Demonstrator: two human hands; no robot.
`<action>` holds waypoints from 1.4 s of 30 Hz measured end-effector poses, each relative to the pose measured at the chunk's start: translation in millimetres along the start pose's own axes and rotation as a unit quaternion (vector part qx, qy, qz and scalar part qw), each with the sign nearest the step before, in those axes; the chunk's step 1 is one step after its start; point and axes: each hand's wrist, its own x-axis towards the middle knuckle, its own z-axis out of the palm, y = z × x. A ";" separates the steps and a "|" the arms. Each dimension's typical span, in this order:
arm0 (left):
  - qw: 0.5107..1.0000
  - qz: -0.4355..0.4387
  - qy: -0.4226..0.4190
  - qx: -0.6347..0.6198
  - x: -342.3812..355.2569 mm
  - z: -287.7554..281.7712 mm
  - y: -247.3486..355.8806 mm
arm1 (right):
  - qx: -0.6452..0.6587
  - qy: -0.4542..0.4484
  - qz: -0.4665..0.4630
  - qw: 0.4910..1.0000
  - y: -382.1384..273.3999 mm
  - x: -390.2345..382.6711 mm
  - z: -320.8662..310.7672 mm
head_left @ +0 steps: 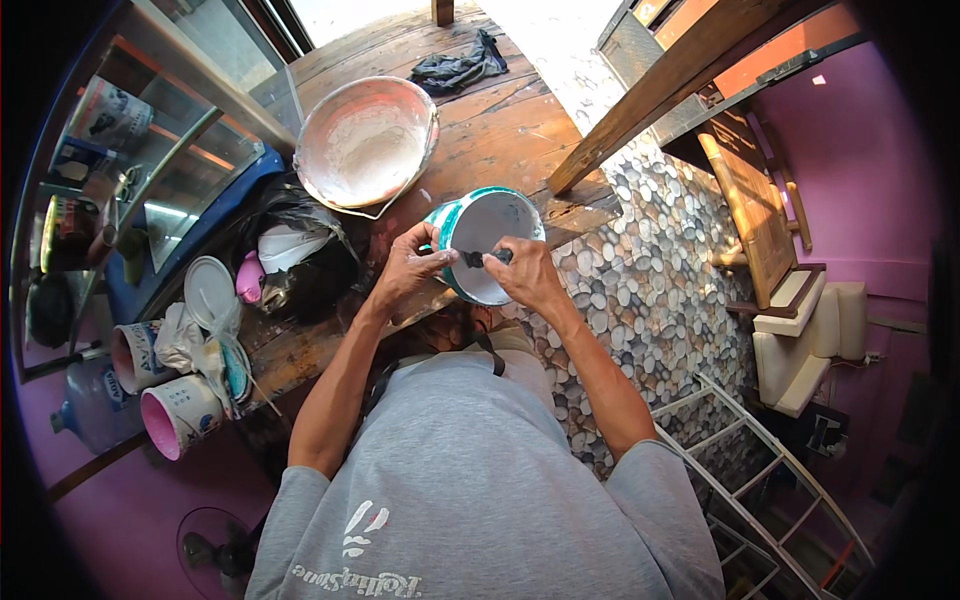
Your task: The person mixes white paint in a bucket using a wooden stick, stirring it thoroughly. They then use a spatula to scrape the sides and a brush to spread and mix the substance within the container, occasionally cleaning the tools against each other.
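A white and teal bucket is tipped toward me at the table's near edge, its pale grey inside showing. My left hand grips its left rim, thumb at the opening and fingers outside. My right hand is closed on a small black object at the bucket's mouth; its exact kind is hard to make out. Beyond the bucket stands a wide basin with a wire handle, coated inside with whitish, dried-looking material.
On the wooden table lies a dark crumpled cloth. To the left are a black plastic bag, white tubs and a glass cabinet. A wooden post rises at right; a metal ladder lies lower right.
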 end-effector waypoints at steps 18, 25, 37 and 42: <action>1.000 -0.010 0.005 -0.003 -8.0 6.4 8.2 | -0.030 0.018 -0.012 0.999 10.2 -13.0 1.2; 1.000 -0.012 0.004 -0.023 -11.1 6.4 5.8 | -0.085 0.113 -0.091 0.986 12.4 27.8 -0.5; 1.000 -0.002 0.016 -0.020 -14.4 2.8 0.9 | -0.014 -0.004 -0.019 1.000 5.4 -3.4 6.2; 1.000 0.008 0.012 -0.013 -16.7 -2.8 -7.4 | -0.016 0.086 -0.056 0.995 -1.6 25.7 10.1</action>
